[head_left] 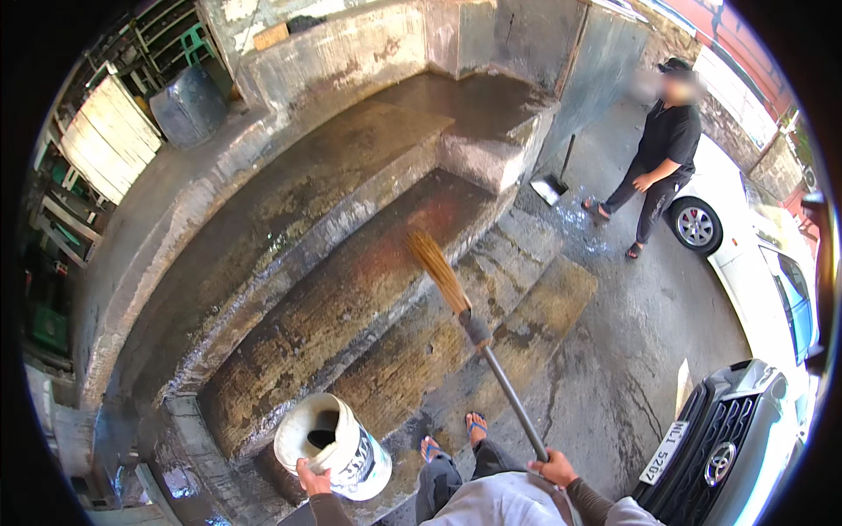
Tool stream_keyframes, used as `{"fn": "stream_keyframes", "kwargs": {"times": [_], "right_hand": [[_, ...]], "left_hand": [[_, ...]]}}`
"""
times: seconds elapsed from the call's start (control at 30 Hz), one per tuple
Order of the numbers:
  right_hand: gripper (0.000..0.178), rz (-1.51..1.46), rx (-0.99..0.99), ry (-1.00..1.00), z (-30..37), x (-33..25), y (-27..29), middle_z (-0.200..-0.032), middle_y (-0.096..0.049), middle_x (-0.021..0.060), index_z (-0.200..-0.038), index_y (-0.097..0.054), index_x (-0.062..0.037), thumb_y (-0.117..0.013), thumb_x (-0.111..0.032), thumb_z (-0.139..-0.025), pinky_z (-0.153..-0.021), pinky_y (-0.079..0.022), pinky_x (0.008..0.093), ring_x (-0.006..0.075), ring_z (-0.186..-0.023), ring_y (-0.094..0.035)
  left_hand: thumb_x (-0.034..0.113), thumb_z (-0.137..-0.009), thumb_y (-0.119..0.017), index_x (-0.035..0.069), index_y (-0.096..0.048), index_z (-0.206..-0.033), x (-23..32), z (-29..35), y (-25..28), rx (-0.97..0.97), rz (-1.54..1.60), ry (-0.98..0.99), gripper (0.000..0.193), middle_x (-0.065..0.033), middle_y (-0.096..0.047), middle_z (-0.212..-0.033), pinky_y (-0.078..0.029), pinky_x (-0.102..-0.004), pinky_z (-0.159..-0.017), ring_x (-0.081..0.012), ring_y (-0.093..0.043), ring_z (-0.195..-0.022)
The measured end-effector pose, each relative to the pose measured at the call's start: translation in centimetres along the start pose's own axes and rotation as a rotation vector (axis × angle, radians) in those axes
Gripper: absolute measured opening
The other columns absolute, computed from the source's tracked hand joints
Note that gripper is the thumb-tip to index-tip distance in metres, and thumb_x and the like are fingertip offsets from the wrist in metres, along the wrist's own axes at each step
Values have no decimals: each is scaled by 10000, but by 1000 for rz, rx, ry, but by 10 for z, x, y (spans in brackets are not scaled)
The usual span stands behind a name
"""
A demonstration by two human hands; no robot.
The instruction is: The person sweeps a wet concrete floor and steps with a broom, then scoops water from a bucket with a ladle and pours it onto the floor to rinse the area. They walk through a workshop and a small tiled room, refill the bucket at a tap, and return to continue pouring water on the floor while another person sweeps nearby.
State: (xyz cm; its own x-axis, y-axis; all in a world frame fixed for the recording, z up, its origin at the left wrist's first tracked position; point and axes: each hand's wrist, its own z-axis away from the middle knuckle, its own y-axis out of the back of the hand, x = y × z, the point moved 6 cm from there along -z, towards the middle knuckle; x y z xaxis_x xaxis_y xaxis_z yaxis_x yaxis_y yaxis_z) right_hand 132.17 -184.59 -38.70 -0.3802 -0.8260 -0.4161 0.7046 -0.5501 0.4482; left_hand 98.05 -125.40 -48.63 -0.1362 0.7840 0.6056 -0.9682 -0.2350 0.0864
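My left hand (313, 478) grips the rim of a white plastic bucket (364, 465) with dark printing on its side. The bucket leans, its mouth turned up toward me, and a dark patch shows inside; I cannot tell what it is. In my right hand (557, 469) is the grey handle of a stick broom (444, 279). Its tan bristles reach forward and left over a wet concrete step (324, 333); whether they touch it I cannot tell.
Wet concrete steps rise to the left, bounded by a low curved wall (342, 53). A person (671, 131) in black stands at the far right near a long-handled dustpan (550, 188). Two vehicles, a white car (728, 193) and a dark-grilled one (732, 421), stand at right.
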Motion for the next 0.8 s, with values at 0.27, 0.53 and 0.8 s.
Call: {"fn": "stream_keyframes", "kwargs": {"times": [0.27, 0.53, 0.8], "right_hand": [[389, -441, -19, -138, 56, -71, 4, -624, -515, 23, -887, -546, -43, -589, -397, -1043, -417, -394, 303, 119, -470, -496], [312, -425, -265, -111, 82, -103, -10, -759, -635, 79, -1062, -519, -18, -605, -317, -1045, -488, -520, 313, 136, -565, -625], [531, -391, -226, 136, 79, -101, 0, -720, -556, 29, -1465, -396, -18, -628, -195, -1021, -453, -457, 299, 110, -525, -548]], "left_hand": [[358, -793, -674, 92, -596, -1210, -90, -89, -8, -139, 472, 110, 501, -98, -621, -1197, -531, -479, -921, -281, -617, -1087], [136, -826, -583, 44, -642, -1060, -189, -123, -36, -353, 327, -27, 258, -84, -687, -961, -599, -450, -947, -267, -678, -968], [455, -1026, -547, 42, -386, -1521, -250, 130, -176, -1077, -364, 66, 664, -201, -605, -1350, -611, -443, -827, -301, -694, -1074]]}}
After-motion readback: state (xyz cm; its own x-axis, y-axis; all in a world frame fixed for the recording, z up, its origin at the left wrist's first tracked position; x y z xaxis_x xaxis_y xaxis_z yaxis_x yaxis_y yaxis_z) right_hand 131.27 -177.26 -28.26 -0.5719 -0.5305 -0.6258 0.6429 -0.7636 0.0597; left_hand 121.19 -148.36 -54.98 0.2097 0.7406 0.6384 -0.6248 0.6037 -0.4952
